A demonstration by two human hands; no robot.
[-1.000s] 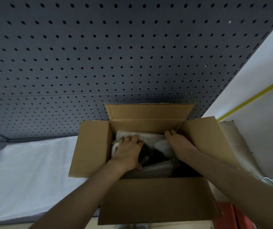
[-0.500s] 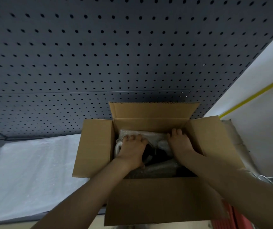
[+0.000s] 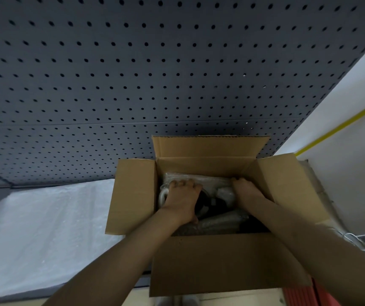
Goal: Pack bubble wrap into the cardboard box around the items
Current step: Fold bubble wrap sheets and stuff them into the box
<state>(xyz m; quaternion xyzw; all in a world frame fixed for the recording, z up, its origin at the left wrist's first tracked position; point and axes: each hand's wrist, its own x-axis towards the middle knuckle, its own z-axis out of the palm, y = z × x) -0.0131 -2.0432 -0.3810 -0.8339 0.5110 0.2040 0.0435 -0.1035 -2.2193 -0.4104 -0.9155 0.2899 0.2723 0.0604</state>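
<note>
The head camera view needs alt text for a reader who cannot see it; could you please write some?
Both hands, left hand and right hand, reach into an open cardboard box and press on bubble wrap lying over dark items. The box stands before a dark pegboard, with a white sheet to its left.

The brown cardboard box (image 3: 221,261) stands open, all four flaps spread outward, the rear flap upright at 12 o'clock. Clear bubble wrap (image 3: 210,183) lies crumpled along the far inside wall, with another rolled wad (image 3: 219,224) toward 6 o'clock near the front wall. Between them sits a dark item (image 3: 212,204), possibly rounded, though shadow blurs its shape.
</note>
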